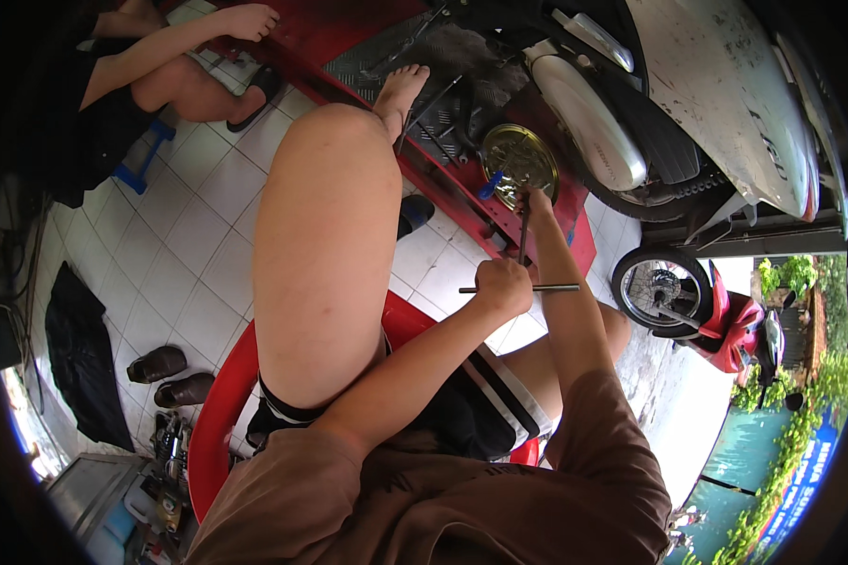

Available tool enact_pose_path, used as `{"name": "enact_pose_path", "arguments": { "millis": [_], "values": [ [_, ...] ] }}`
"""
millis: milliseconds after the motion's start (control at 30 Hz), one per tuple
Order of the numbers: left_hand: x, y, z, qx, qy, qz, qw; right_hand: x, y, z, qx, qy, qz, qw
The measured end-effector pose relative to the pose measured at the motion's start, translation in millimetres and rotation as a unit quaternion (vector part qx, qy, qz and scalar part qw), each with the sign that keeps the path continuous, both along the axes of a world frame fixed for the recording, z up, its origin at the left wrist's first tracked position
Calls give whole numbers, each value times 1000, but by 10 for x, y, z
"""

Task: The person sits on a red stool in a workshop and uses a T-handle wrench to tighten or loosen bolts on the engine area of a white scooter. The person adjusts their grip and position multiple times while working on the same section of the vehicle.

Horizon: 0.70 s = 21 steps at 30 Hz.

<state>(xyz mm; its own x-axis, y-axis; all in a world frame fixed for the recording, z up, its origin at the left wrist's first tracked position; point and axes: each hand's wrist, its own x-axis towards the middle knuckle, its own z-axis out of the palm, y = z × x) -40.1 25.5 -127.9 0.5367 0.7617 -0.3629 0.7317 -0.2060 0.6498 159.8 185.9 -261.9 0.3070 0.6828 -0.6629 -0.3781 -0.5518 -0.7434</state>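
My left hand (pixel 504 285) is closed around a T-handle wrench (pixel 561 288), where its metal crossbar meets the shaft. The shaft points away from me toward a round gold-coloured metal tray (pixel 553 160). At the shaft's far end, my right hand (pixel 535 203) has its fingers closed on it, over the tray's near edge. Whether a small part sits between those fingers is too small to tell. Small metal parts lie in the tray, and a blue object (pixel 491 184) rests at its left rim.
A motorcycle with a silver exhaust cover (pixel 589 122) stands at the far right, close to the tray. Under it is a red-edged metal platform (pixel 452 193) with tools. Another person (pixel 188 75) sits at far left. Brown shoes (pixel 157 364) lie on the tiles. A red motorbike (pixel 730 330) stands right.
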Motion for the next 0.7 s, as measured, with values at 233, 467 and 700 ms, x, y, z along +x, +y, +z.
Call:
{"name": "enact_pose_path", "arguments": {
  "millis": [233,467,700],
  "values": [
    [13,104,-46,68,-125,123,982,-260,584,702,100,6,48,994],
    [-139,216,5,104,-97,139,980,-189,602,634,-4,-65,9,998],
    [-107,180,-21,59,-90,101,989,85,256,328,-30,16,30,999]
  ]
}}
